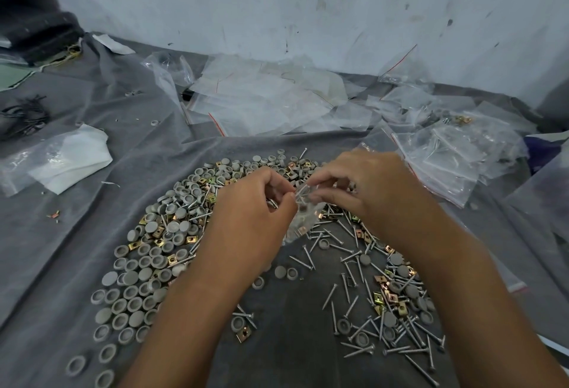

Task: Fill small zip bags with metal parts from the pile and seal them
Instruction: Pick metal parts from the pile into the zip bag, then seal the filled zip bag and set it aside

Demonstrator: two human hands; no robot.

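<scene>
At the middle of the frame we pinch the small bag (303,212) at its top between left hand (258,203) and right hand (363,184), its length hanging down over the pile (172,233).

both hands raised together, left hand (252,203) & right hand (366,184) fingertips pinched, forearms converging

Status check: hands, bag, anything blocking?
Left hand and right hand both pinch the small zip bag at its top. Parts visible inside. Bag held above the pile; nothing in the way.
</scene>
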